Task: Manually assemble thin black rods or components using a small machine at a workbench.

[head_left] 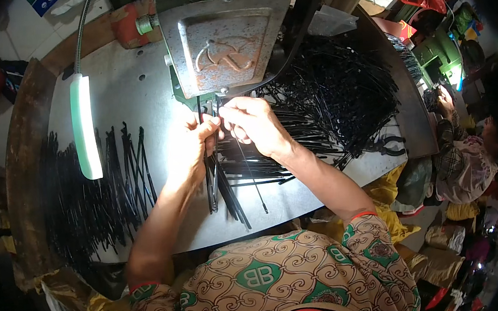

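My left hand [196,136] is closed around a few thin black metal umbrella ribs [229,196], whose lower ends fan out toward me over the metal table. Just under the head of a green and grey bench machine [224,53], my right hand [255,122] pinches with thumb and forefinger close to my left fingertips. A single thinner rib [252,179] hangs down below the right hand. Both hands meet at the machine's working point, where the fingers hide the rib ends. The left hand is partly washed out by bright light.
Black ribs lie in rows at the left [79,196] and in a tangled heap at the right [345,98]. Pliers [389,145] rest near the right edge. A lit lamp [86,129] hangs on a flexible neck. Another person [465,161] works at a green machine far right.
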`<state>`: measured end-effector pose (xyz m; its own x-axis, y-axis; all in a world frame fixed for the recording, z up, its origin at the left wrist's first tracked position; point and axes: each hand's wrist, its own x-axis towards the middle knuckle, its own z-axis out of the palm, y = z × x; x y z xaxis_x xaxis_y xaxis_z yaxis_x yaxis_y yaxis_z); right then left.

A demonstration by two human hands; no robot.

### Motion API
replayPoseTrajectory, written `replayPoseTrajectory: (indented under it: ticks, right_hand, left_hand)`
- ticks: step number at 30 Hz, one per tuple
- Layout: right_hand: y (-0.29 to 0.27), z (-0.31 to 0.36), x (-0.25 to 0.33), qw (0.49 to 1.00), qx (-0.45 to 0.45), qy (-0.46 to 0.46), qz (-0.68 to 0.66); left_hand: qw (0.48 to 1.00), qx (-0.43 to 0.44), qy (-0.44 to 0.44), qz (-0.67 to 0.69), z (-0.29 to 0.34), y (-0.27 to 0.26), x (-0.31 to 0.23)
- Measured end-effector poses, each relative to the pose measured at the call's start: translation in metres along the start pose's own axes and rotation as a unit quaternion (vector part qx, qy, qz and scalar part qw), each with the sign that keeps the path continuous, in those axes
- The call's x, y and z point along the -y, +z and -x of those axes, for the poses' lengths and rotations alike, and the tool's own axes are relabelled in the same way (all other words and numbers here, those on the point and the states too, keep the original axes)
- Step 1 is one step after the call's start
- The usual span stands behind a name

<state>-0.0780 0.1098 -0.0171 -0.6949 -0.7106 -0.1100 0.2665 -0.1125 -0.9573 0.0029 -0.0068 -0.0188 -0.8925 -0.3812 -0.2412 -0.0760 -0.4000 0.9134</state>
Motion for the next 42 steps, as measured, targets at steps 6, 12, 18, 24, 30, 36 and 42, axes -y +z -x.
replayPoseTrajectory:
  ticks: [6,12,18,24,30,36,42]
  right_hand:
    - [0.003,-0.002,0.004,1.0,-0.002,0.009,-0.013]
    - [0.002,-0.003,0.002,1.0,-0.005,0.008,-0.007]
    - [0.003,-0.002,0.001,1.0,-0.009,0.005,-0.007]
    - [0.002,-0.003,0.002,1.0,-0.006,0.006,-0.018]
    - [0.003,-0.001,0.001,1.0,-0.012,0.006,-0.018]
    - [0.003,-0.001,0.003,1.0,-0.013,0.007,-0.024]
    - [0.002,-0.001,0.004,1.0,-0.009,0.018,-0.023]
  left_hand:
    - [1.0,-0.011,0.023,0.018,-0.004,0.004,0.004]
    - [0.999,-0.031,0.01,0.021,-0.004,0.009,0.003]
    - [0.998,-0.047,0.019,0.036,0.001,0.011,0.003]
    - [0.999,-0.04,0.014,0.032,-0.005,0.008,0.005]
    - [0.998,-0.039,0.001,0.045,-0.001,0.009,0.002]
    - [0.998,-0.027,-0.003,0.061,-0.006,0.009,0.002]
    - [0.997,-0.048,0.007,0.057,-0.004,0.01,0.003]
